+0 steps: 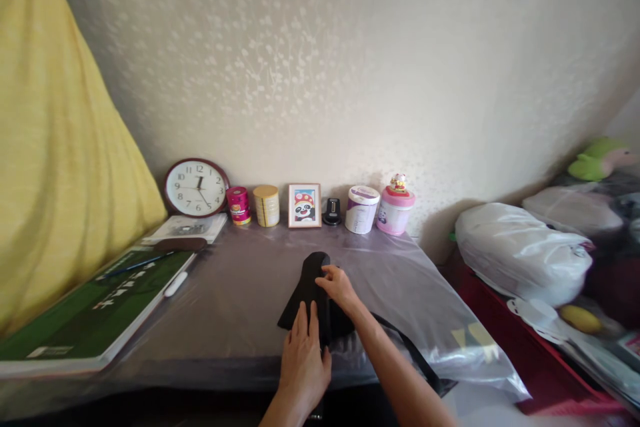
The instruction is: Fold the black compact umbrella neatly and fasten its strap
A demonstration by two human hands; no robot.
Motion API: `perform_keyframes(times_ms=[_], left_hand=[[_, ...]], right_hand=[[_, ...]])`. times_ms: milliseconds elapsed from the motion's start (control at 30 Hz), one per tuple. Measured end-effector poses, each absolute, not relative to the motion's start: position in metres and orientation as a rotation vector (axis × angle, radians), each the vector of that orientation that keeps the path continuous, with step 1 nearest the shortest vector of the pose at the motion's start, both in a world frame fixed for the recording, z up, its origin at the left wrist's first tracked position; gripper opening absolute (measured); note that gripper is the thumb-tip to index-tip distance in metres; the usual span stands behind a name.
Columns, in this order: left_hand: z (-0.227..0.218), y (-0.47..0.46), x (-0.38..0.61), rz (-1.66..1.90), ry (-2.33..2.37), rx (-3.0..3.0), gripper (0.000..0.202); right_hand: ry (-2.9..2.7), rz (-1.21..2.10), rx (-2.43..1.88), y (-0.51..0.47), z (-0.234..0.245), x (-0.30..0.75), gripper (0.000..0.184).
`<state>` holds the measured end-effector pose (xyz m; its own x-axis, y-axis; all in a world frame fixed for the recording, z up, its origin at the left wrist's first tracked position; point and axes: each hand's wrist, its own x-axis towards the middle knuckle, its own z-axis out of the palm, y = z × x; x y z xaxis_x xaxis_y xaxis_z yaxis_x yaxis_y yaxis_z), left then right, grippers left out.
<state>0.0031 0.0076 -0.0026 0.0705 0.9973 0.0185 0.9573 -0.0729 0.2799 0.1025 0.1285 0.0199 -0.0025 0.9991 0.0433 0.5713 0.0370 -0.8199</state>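
Where the table (225,307) meets the wall (320,80), the black piece (307,280) points lengthwise wallward, left hand (303,357) flat, right hand (339,285) pinching it.

Head-worn view; forward, down; near hands (303,359) (341,287)

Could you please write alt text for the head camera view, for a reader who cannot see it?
A left hand lies flat on a black object on a plastic-covered table, while the right hand touches its upper part. Behind, a clock, containers and a framed panda picture stand near the wall.
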Motion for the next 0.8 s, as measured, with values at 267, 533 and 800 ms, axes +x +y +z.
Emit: perform_keyframes(times_ms=[267, 533, 800], left_hand=[[-0.009, 0.009, 0.000, 0.469, 1.960, 2.126, 0.078], [-0.008, 0.008, -0.002, 0.656, 1.842, 2.114, 0.084], [-0.017, 0.009, -0.002, 0.558, 1.894, 2.175, 0.072]], right_hand=[[-1.714, 0.626, -1.683, 0.117, 0.020, 0.084, 0.032], [-1.795, 0.567, -1.603, 0.104, 0.022, 0.083, 0.029], [-1.736, 0.702, -1.425, 0.096, 0.016, 0.084, 0.031]])
